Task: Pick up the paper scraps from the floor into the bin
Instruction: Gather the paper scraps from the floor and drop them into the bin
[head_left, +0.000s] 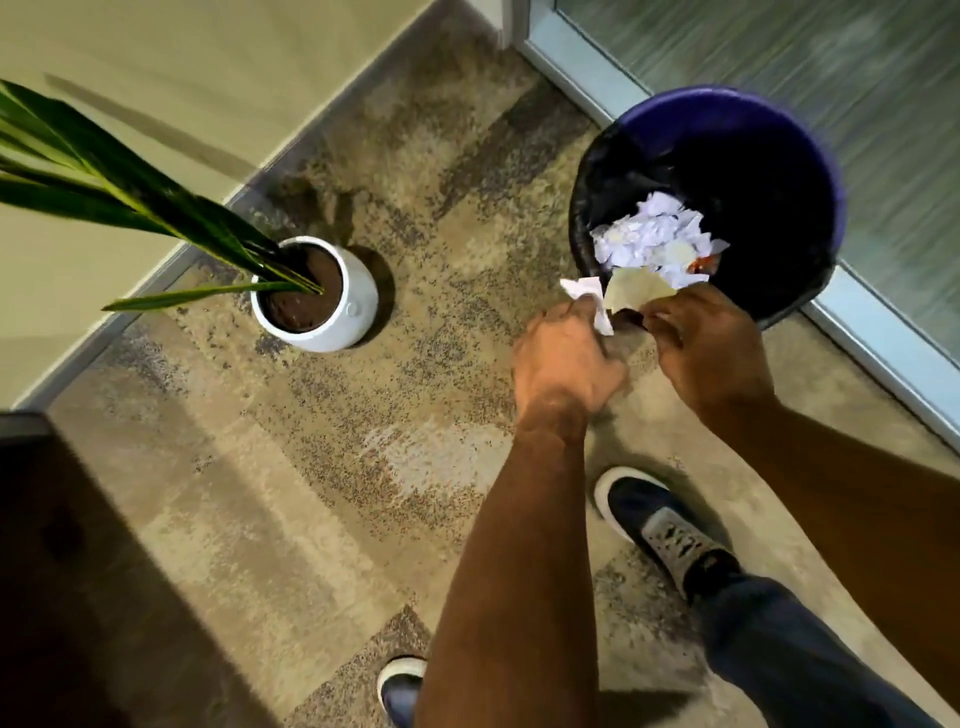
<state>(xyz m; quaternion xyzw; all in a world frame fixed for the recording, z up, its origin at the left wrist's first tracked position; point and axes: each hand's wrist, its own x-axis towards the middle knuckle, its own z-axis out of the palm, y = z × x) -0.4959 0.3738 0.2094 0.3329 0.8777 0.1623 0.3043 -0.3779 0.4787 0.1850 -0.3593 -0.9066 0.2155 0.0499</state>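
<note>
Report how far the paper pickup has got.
Done: crumpled scraps already lie in the bin. In hand: the left hand grips a white scrap, the right hand a yellowish one, at the rim. Left: dropping both; no other scraps show on the carpet.

This looks like an office or a similar commercial interior, seen in a corner or passage. The mottled beige and brown low-pile carpet (291, 467) that fills most of the frame has the hard-wearing, patchy pattern usual in workplaces. In the upper right of the frame a frosted glass panel in a pale metal frame (831, 78) reaches down to the floor, like a partition or a door. At upper left a plain cream wall (156, 62) meets the carpet along a thin grey skirting strip. A round white ceramic pot with a long-leaved green plant (332, 306) stands at centre left, and a round purple plastic bin with a black liner (810, 156) stands against the glass.
</note>
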